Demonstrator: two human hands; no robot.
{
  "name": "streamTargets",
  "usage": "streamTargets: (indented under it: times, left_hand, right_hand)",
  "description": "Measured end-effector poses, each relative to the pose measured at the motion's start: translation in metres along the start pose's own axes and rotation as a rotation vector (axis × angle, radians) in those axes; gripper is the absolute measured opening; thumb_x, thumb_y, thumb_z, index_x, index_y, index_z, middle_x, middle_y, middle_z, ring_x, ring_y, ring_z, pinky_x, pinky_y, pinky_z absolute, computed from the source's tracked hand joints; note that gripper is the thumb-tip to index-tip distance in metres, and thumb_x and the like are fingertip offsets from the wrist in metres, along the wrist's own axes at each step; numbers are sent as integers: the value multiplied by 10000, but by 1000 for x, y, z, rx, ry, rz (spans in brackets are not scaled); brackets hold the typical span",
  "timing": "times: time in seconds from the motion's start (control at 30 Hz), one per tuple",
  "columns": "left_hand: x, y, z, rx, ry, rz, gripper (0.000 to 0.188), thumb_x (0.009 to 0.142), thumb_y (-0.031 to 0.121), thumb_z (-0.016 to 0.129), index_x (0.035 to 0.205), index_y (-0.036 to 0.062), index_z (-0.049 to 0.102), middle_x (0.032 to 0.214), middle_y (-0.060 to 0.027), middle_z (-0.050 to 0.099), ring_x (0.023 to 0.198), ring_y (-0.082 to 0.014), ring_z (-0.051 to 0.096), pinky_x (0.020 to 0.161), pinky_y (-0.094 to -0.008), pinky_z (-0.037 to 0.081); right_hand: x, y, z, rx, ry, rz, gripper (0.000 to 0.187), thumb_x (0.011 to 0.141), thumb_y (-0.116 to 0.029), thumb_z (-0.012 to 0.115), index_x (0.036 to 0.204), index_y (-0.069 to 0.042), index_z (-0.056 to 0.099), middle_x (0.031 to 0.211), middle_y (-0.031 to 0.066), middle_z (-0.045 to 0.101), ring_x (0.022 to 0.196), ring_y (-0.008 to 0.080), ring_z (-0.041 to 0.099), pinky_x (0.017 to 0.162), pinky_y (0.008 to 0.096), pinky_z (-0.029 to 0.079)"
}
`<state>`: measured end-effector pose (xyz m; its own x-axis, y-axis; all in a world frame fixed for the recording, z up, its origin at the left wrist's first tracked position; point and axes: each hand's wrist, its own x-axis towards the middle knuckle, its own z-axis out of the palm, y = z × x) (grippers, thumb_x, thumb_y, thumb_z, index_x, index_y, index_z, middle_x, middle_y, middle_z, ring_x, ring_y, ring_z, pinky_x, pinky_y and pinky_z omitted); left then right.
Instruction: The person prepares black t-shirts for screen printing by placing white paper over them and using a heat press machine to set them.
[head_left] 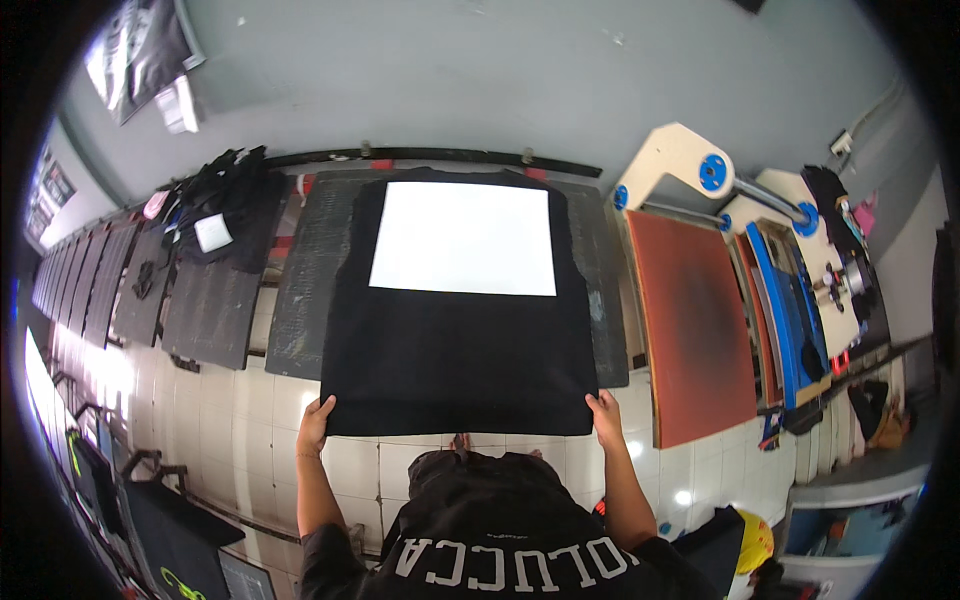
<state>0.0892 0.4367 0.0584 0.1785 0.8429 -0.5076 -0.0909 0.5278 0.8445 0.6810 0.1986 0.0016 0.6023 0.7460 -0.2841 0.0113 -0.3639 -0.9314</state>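
Note:
A black shirt [450, 350] lies spread over a dark flat board [300, 290], its lower edge hanging past the board toward me. On its upper part rests a white rectangular sheet [463, 238], lying flat and slightly tilted. My left hand [315, 422] is closed on the shirt's lower left corner, thumb on top. The lower right corner is pinched in my right hand [606, 416]. Both hands are apart from the sheet.
Left of the board, a pile of black cloth [225, 215] lies on one of several dark panels [205, 310]. At right stands a machine with a cream arm [675, 160] beside a reddish-brown board [690, 330] and a blue frame [785, 310]. Behind is a grey wall [450, 80].

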Motion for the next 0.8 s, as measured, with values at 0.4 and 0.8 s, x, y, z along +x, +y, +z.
streamTargets:
  times: [0.4,0.8]
  left_hand:
    - [78,-73,-74,1051,-161,-409,434,1013,374,481,1142,-19,612,1005,-77,648,941,-188,604,829,-340,485]
    - [160,-190,192,1543,-1387,-17,453,982,410,490,1036,-1,671,893,-196,667,850,-222,627,777,-352,483]
  right_hand:
    - [-77,-3,59,-780,-9,353,400,900,-200,633,1241,-21,526,1085,224,662,1052,392,637,858,487,520]
    - [-333,120,-68,-1628,71,901,491,919,-339,532,1331,-72,526,1367,125,491,1386,356,311,1110,605,208]
